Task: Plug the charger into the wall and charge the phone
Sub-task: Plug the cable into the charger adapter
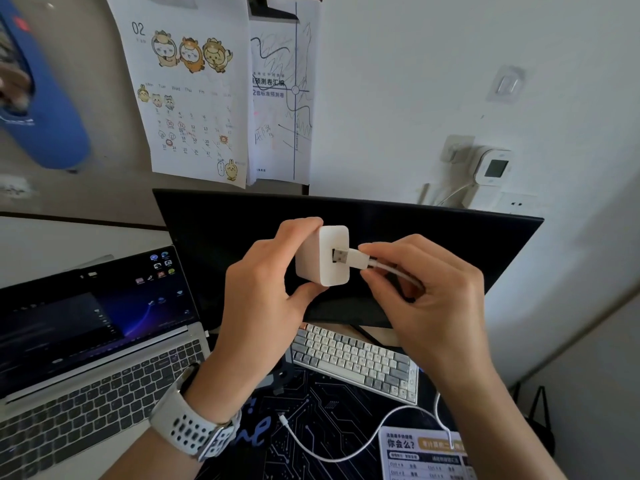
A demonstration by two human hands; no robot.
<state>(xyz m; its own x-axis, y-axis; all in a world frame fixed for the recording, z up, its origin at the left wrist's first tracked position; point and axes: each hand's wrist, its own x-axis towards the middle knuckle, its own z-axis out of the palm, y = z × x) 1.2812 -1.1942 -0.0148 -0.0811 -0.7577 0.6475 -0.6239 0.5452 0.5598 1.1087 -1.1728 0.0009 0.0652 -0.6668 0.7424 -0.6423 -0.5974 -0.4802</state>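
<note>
Charger block (322, 256) clamped in left hand (263, 292), port facing right; right hand (429, 289) pinches USB plug (343, 258), axis in line, tip at the port.

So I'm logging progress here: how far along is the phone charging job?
Early. Nothing is finished yet. In hand: the left hand holds the white charger block while the right hand pushes the USB plug into its port, metal still showing. Left: seat it fully, plug the block into the wall socket, and connect the cable's free end lying on the desk mat; no phone is visible.
</note>
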